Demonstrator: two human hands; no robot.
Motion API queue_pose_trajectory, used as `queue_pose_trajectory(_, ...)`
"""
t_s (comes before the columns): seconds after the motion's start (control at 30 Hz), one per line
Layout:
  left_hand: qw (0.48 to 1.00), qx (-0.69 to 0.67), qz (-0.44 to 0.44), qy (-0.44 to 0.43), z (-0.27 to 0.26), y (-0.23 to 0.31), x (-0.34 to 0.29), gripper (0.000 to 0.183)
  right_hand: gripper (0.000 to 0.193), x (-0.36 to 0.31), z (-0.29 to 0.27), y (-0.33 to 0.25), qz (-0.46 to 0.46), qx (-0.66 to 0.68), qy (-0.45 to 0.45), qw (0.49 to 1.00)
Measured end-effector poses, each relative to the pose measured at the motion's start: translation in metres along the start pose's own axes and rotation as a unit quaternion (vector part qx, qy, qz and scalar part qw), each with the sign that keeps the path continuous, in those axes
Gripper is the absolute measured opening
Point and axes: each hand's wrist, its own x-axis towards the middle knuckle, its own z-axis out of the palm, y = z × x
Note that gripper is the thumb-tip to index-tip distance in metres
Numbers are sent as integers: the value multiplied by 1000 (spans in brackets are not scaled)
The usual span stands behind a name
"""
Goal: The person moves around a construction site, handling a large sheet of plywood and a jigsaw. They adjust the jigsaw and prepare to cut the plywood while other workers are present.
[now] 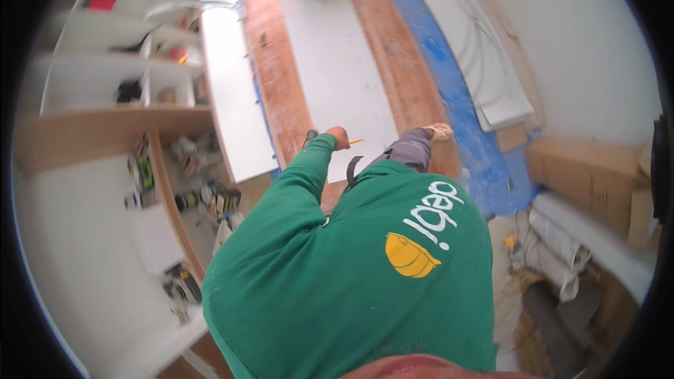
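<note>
**Pencil at the white panel**

I lean over, my green sweatshirt (351, 274) filling the lower view. My left hand (339, 137) reaches forward at the end of the green sleeve, its grip closed around a yellow pencil (355, 142), whose tip points right, over the near edge of the white panel (337, 63). The panel lies flat on the long wooden surface (274, 77), running away from me. My right hand is not visible, so I cannot tell its grip. My bent knee in grey trousers (411, 149) rests on the surface just beside the pencil. A second white board (235, 91) lies along the left of the surface. Blue sheeting (456, 98) covers the floor to the right, with cardboard boxes (590, 175) beyond it. Shelves (105, 77) with tools stand at left.
</note>
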Motion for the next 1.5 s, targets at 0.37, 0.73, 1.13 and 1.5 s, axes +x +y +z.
queue_pose_trajectory(0.37,986,-51,159,-25,-179,219,164,18,19,-13,-26,-55,143,175,143,964)
queue_pose_trajectory(0.73,948,71,299,-84,-251,425,247,23,28,20,-7,-116,48,262,170,949)
queue_pose_trajectory(1.13,982,-160,61,83,-298,316,215,18,22,104,-153,-120,55,70,82,993)
queue_pose_trajectory(1.5,995,-98,23,21,-158,144,199,26,11,200,-231,-278,-103,40,61,992)
